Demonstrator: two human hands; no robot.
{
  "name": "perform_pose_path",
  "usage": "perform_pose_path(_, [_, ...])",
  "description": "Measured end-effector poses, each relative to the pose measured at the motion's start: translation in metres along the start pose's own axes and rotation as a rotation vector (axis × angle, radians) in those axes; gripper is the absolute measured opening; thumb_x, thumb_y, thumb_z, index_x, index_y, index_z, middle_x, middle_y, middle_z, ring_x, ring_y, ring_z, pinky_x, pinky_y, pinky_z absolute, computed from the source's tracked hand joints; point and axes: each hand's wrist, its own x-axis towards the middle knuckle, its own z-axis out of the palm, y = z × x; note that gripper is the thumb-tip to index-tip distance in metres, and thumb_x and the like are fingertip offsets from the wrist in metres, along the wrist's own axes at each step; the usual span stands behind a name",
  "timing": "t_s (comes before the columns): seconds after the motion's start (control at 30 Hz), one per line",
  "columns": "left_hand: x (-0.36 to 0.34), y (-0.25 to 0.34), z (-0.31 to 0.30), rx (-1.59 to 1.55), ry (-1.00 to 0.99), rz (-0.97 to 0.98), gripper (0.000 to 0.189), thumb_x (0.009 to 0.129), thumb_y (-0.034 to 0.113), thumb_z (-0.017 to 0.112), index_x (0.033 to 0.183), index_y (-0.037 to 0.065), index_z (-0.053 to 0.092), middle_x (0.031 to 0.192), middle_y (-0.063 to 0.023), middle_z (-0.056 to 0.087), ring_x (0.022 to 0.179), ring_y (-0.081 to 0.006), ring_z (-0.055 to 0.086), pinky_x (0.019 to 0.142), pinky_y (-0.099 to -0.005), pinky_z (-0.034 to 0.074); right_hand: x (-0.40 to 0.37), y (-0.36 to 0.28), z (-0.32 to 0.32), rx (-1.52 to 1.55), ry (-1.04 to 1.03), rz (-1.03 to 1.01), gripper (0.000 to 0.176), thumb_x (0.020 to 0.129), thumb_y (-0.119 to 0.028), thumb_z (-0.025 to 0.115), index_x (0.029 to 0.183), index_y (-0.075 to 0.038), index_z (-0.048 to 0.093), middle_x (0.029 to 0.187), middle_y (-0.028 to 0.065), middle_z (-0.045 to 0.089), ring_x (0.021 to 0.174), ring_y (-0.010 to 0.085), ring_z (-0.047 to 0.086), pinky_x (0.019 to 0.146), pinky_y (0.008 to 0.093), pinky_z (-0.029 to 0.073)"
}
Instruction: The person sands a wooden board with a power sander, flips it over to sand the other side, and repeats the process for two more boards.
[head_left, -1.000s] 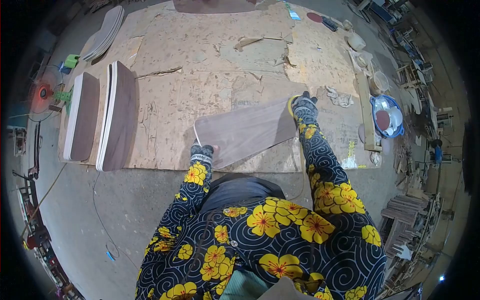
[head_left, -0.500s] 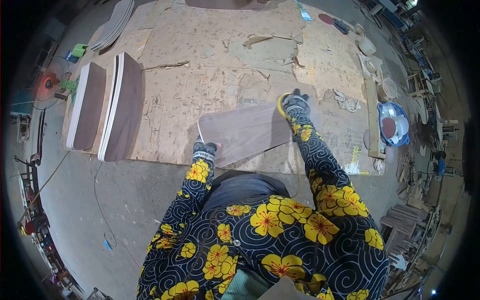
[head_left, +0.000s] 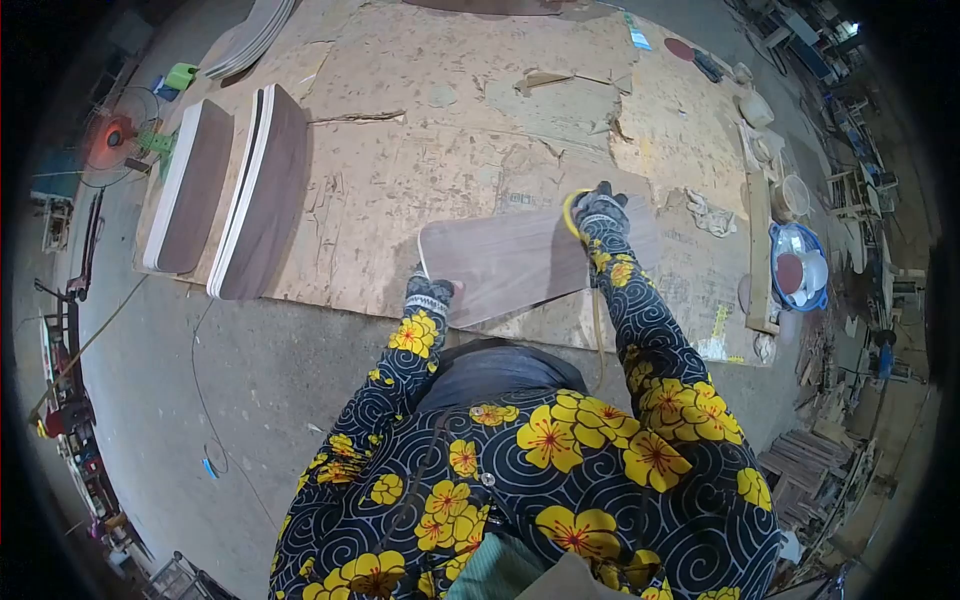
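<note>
A brown curved board (head_left: pixel 510 262) lies flat at the table's near edge, its left end rounded. My left hand (head_left: pixel 432 290), in a grey glove with bare fingertips, grips the board's near left corner. Over the right part of the board is my right hand (head_left: pixel 600 207), gloved and closed round a dark tool that is mostly hidden under the fingers. A yellow hose (head_left: pixel 571 214) loops beside that hand and hangs down past the table's near edge.
Stacked curved boards (head_left: pixel 262 190) and another stack (head_left: pixel 190 190) stand at the left of the cardboard-covered table (head_left: pixel 400 160). A fan (head_left: pixel 115 138) is beyond them. At right are a wooden bar (head_left: pixel 760 250), a blue basket (head_left: pixel 799 266) and a crumpled cloth (head_left: pixel 710 214).
The whole view has shifted, so the table and its contents appear further right. My right hand stays over the board's right part, and my left hand still holds the near left corner.
</note>
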Motion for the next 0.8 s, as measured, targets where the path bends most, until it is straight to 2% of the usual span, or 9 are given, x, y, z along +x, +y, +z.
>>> perform_pose_path(0.1, [-0.003, 0.012, 0.002, 0.174, 0.003, 0.082, 0.057, 0.067, 0.003, 0.079, 0.121, 0.002, 0.061, 0.104, -0.0135, 0.071, 0.093, -0.0269, 0.067, 0.083, -0.0361, 0.053, 0.015, -0.022, 0.028, 0.016, -0.130, 0.043, 0.066, 0.077, -0.030, 0.075, 0.135, -0.017, 0.046, 0.138, 0.0240, 0.042, 0.113, 0.0449, 0.061, 0.088, 0.0503, 0.056])
perform_pose_path(0.13, [-0.004, 0.014, 0.002, 0.169, 0.008, 0.069, 0.058, 0.066, 0.003, 0.079, 0.121, 0.002, 0.061, 0.104, -0.0136, 0.071, 0.093, -0.0270, 0.067, 0.083, -0.0361, 0.053, -0.013, -0.028, 0.031, -0.030, -0.111, -0.095, 0.070, 0.076, -0.032, 0.075, 0.137, -0.019, 0.044, 0.141, 0.0236, 0.040, 0.116, 0.0453, 0.059, 0.091, 0.0514, 0.055])
perform_pose_path(0.23, [-0.007, 0.017, 0.002, 0.139, 0.008, 0.037, 0.058, 0.066, 0.002, 0.079, 0.121, 0.002, 0.061, 0.104, -0.0139, 0.071, 0.094, -0.0273, 0.067, 0.083, -0.0361, 0.053, -0.060, -0.079, 0.028, -0.101, -0.263, -0.126, 0.079, 0.076, -0.034, 0.080, 0.142, -0.017, 0.040, 0.142, 0.0224, 0.042, 0.119, 0.0441, 0.058, 0.089, 0.0463, 0.056])
perform_pose_path(0.33, [-0.006, 0.018, 0.003, 0.130, 0.003, 0.036, 0.058, 0.066, 0.002, 0.080, 0.121, 0.002, 0.061, 0.106, -0.0141, 0.071, 0.094, -0.0274, 0.067, 0.083, -0.0360, 0.053, -0.072, -0.072, 0.033, -0.049, -0.226, -0.325, 0.078, 0.075, -0.035, 0.081, 0.139, -0.018, 0.042, 0.140, 0.0213, 0.044, 0.116, 0.0437, 0.060, 0.089, 0.0477, 0.056])
perform_pose_path(0.43, [-0.008, 0.018, 0.003, 0.197, 0.022, 0.054, 0.058, 0.066, 0.002, 0.080, 0.121, 0.003, 0.060, 0.105, -0.0140, 0.071, 0.094, -0.0274, 0.067, 0.083, -0.0362, 0.053, -0.036, -0.043, 0.033, -0.104, -0.186, -0.240, 0.069, 0.080, -0.037, 0.072, 0.138, -0.017, 0.040, 0.138, 0.0244, 0.041, 0.118, 0.0429, 0.059, 0.095, 0.0477, 0.054])
perform_pose_path(0.53, [-0.004, 0.015, 0.002, 0.195, 0.015, 0.025, 0.057, 0.066, 0.007, 0.082, 0.120, 0.001, 0.063, 0.103, -0.0118, 0.072, 0.094, -0.0258, 0.067, 0.084, -0.0351, 0.052, -0.023, -0.027, 0.011, -0.005, -0.101, 0.004, 0.068, 0.079, -0.035, 0.074, 0.137, -0.017, 0.042, 0.136, 0.0257, 0.042, 0.114, 0.0426, 0.061, 0.092, 0.0469, 0.056])
perform_pose_path(0.63, [-0.004, 0.015, 0.003, 0.177, -0.001, 0.045, 0.057, 0.067, 0.006, 0.082, 0.120, 0.002, 0.063, 0.104, -0.0115, 0.072, 0.094, -0.0247, 0.067, 0.084, -0.0348, 0.053, -0.015, -0.023, 0.022, 0.040, -0.087, -0.026, 0.075, 0.073, -0.035, 0.082, 0.133, -0.010, 0.045, 0.136, 0.0231, 0.042, 0.109, 0.0382, 0.065, 0.085, 0.0460, 0.058])
perform_pose_path(0.73, [-0.006, 0.016, 0.002, 0.102, -0.036, 0.032, 0.057, 0.067, 0.005, 0.082, 0.121, 0.002, 0.062, 0.104, -0.0116, 0.071, 0.094, -0.0244, 0.067, 0.084, -0.0346, 0.053, -0.021, -0.056, 0.055, -0.038, -0.177, -0.084, 0.073, 0.072, -0.037, 0.082, 0.132, -0.013, 0.048, 0.133, 0.0238, 0.046, 0.113, 0.0419, 0.061, 0.090, 0.0466, 0.056])
perform_pose_path(0.8, [-0.006, 0.019, 0.000, 0.062, -0.060, 0.025, 0.057, 0.067, 0.005, 0.081, 0.121, 0.002, 0.062, 0.104, -0.0117, 0.071, 0.094, -0.0241, 0.067, 0.084, -0.0345, 0.053, -0.087, -0.087, 0.041, -0.040, -0.151, -0.270, 0.074, 0.071, -0.040, 0.082, 0.132, -0.017, 0.048, 0.130, 0.0237, 0.049, 0.116, 0.0434, 0.059, 0.093, 0.0479, 0.054])
